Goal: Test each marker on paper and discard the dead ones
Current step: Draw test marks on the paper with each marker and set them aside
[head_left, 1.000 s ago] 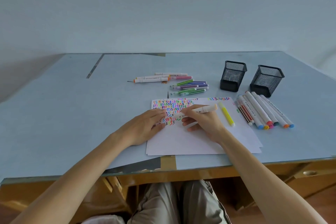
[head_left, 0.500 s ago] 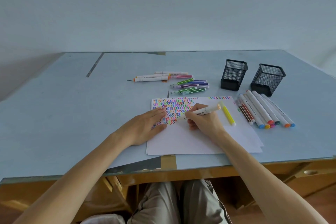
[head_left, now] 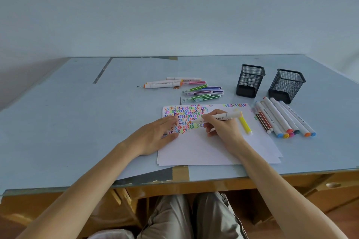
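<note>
White paper [head_left: 204, 147] lies on the desk, its upper left filled with rows of coloured zigzag marks. My right hand [head_left: 223, 128] grips a white marker [head_left: 223, 117], tip pointing left onto the paper among the marks. My left hand [head_left: 155, 136] lies flat on the paper's left edge. A yellow highlighter [head_left: 245, 125] lies on the paper just right of my right hand. White markers with coloured caps [head_left: 283, 118] lie in a row to the right. More markers [head_left: 202, 91] lie above the paper, with white ones [head_left: 165, 83] further left.
Two black mesh pen holders [head_left: 250, 80] [head_left: 286, 85] stand at the back right. The light blue desk [head_left: 68, 122] has a wooden front edge near my knees. A wall rises behind the desk.
My right hand tilted the marker down and moved its tip left onto the paper at the zigzag marks. My left hand stayed on the paper.
</note>
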